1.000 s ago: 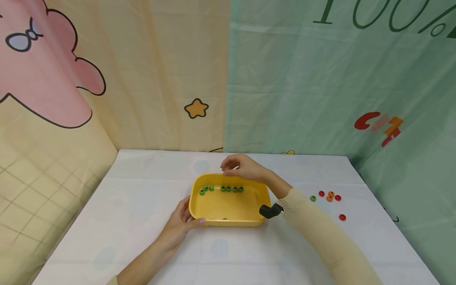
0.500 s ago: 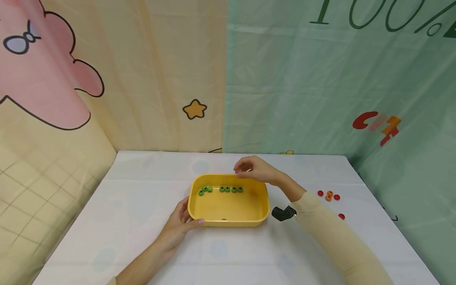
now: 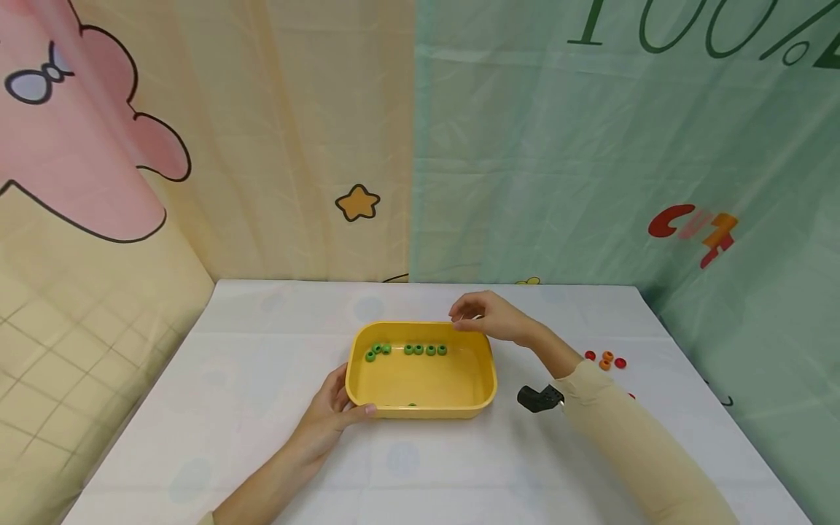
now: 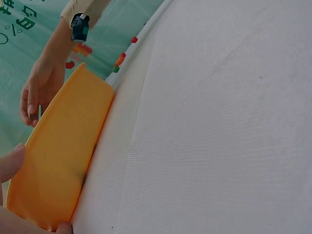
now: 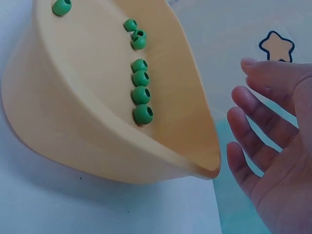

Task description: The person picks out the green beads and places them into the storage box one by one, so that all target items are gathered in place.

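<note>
My left hand (image 3: 326, 412) grips the front left corner of a yellow tray (image 3: 420, 412), thumb over the rim. Several green beads (image 3: 418, 350) lie in a broken row along the tray's back wall. One more green bead (image 5: 62, 7) sits apart from them, mostly hidden by the front wall in the head view. My right hand (image 3: 492, 316) hovers by the tray's back right corner. In the right wrist view its fingers (image 5: 265, 112) are loosely bent with nothing between them.
Loose red and orange beads (image 3: 607, 356) lie on the white table (image 3: 407, 474) to the right, partly behind the right sleeve (image 3: 636, 437). A green bead (image 4: 115, 69) shows there in the left wrist view. Printed curtains (image 3: 525, 146) stand behind the table.
My right hand has moved right along the tray's back edge. Its sleeve now covers the green bead and most of one red bead on the table. My left hand keeps its grip.
</note>
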A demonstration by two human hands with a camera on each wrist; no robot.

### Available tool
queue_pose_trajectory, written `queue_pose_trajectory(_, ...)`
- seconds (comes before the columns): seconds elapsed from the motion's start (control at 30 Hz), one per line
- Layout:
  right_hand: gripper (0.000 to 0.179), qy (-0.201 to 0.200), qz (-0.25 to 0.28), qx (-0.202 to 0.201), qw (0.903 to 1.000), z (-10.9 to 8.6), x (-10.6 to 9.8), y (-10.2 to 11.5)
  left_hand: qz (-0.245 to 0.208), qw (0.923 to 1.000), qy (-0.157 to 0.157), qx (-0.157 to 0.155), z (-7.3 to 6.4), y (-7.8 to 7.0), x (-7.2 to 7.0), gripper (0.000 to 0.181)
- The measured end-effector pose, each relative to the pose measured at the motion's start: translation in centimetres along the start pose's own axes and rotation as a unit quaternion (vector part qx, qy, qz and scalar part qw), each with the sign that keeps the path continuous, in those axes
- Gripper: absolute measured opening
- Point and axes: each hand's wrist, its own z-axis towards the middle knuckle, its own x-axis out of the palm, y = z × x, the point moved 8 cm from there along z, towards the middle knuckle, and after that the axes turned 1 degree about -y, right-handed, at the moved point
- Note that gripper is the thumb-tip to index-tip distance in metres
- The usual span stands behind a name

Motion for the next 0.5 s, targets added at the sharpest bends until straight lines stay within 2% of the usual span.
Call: queue_pose_trajectory(0.5, 0.023, -0.017, -0.01, 0.023, 0.9995, -2.2, -1.5, -1.7, 0.006, 1.0, -0.006, -0.002, -0.2, 0.0, 0.0, 0.091)
